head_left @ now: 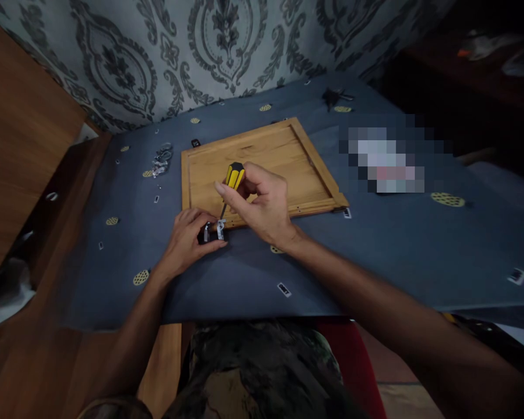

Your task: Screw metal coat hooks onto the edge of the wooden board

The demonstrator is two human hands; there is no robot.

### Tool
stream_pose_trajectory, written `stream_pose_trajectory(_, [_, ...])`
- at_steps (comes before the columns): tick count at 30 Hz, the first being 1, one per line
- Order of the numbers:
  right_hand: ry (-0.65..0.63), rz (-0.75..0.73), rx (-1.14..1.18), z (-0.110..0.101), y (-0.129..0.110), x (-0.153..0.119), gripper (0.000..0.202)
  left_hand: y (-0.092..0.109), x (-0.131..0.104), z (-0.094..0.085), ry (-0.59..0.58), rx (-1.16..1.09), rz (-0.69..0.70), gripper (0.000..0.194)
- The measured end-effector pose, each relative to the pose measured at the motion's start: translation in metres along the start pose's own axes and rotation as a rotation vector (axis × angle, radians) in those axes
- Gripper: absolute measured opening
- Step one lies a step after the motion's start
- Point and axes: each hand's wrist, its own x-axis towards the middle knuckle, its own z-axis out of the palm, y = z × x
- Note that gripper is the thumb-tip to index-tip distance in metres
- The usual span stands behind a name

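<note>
A framed wooden panel (262,145), like a small cabinet door, lies flat on the cloth in front of me. At its near left corner sits a metal hinge (220,230), which my left hand (184,237) grips between thumb and fingers. My right hand (268,201) is closed around the yellow and black handle of a screwdriver (234,176). The screwdriver slants down, its tip at the hinge by the panel's edge. Whether the tip sits in a screw is too small to tell.
Loose metal hardware (161,160) lies left of the panel. A small dark object (337,97) rests at the back right, near a pixelated item (388,157). Dark blue cloth (244,285) covers the table, with a patterned curtain (227,46) behind and a wooden cabinet (21,134) at left.
</note>
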Motion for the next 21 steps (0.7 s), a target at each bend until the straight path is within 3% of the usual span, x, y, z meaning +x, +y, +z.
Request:
stream_pose_trajectory(16, [0.05,0.099,0.084,-0.002,0.004,0.004,0.049,0.0,-0.002,0.002,0.012,-0.053,-0.021,0.051])
stream_pose_trajectory(21, [0.162,0.11,0.175,-0.009,0.013,0.015,0.043,-0.003,-0.006,-0.004,0.167,-0.246,-0.103,0.034])
